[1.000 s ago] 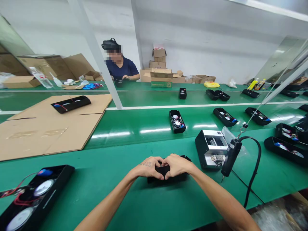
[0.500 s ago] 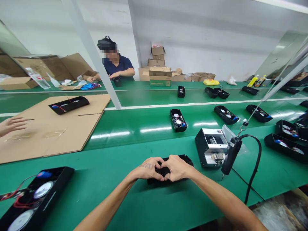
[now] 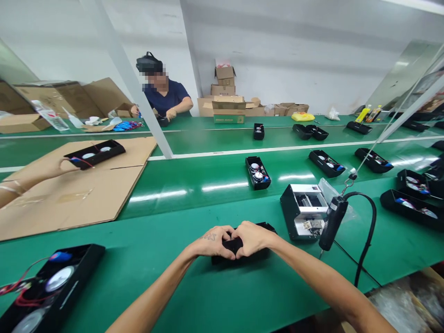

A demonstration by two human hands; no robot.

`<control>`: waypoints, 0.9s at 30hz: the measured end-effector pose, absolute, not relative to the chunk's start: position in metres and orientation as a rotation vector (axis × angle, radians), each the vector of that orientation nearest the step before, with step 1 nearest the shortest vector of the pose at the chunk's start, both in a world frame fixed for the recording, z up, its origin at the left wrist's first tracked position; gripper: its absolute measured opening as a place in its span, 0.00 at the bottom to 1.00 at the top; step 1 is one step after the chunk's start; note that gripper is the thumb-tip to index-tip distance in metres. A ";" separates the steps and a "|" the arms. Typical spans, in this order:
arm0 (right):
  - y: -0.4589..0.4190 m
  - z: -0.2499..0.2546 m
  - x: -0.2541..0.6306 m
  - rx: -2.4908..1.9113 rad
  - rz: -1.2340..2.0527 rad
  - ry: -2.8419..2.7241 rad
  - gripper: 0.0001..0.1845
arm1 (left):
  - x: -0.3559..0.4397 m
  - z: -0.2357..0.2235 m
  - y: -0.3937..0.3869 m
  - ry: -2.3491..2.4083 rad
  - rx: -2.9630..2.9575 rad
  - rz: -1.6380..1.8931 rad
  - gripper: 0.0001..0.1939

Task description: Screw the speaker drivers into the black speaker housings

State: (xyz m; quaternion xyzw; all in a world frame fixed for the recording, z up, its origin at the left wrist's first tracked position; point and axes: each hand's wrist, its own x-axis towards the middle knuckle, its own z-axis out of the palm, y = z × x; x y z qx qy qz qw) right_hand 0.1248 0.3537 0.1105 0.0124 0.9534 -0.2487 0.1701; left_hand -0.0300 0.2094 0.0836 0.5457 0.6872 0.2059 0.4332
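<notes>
A black speaker housing (image 3: 224,260) lies crosswise on the green bench in front of me. My left hand (image 3: 217,241) grips its middle from the left, with curled fingers over the far side and the thumb by the near wall. From the right, my right hand (image 3: 251,238) holds it in the same way, the two thumbs almost meeting. Most of the inside is hidden under my hands. At the lower left lies another speaker housing (image 3: 81,273), open side up, with round silver drivers, red wires and a blue part.
Right of my hands stands a screw feeder (image 3: 300,212), beside a hanging electric screwdriver (image 3: 333,223). More housings (image 3: 257,173) sit on the green belt. At left, a co-worker's hand (image 3: 57,167) touches a housing on cardboard (image 3: 104,189). Another person (image 3: 168,97) works across the line.
My hands stay on the housing with barely any shift. The co-worker's hand at left has reached in to the housing on the cardboard. The person opposite has moved their hands.
</notes>
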 end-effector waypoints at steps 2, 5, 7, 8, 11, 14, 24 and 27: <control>0.355 0.109 0.122 0.032 -0.758 2.686 0.19 | -0.031 0.084 0.211 1.706 1.347 0.518 0.20; 0.358 0.108 0.118 0.022 -0.798 2.682 0.19 | -0.031 0.084 0.212 1.694 1.336 0.529 0.20; 0.360 0.108 0.118 0.005 -0.810 2.676 0.20 | -0.031 0.085 0.212 1.680 1.337 0.537 0.19; 0.361 0.108 0.118 -0.007 -0.811 2.672 0.20 | -0.032 0.085 0.212 1.672 1.337 0.539 0.19; 0.364 0.110 0.118 -0.056 -0.808 2.663 0.18 | -0.034 0.086 0.213 1.654 1.331 0.537 0.20; 0.365 0.110 0.118 -0.098 -0.787 2.690 0.18 | -0.036 0.087 0.214 1.637 1.318 0.542 0.21; 0.372 0.110 0.108 -0.047 -0.868 2.587 0.20 | -0.039 0.085 0.219 1.598 1.298 0.549 0.21; 0.371 0.112 0.106 -0.048 -0.888 2.561 0.21 | -0.041 0.081 0.220 1.589 1.297 0.537 0.21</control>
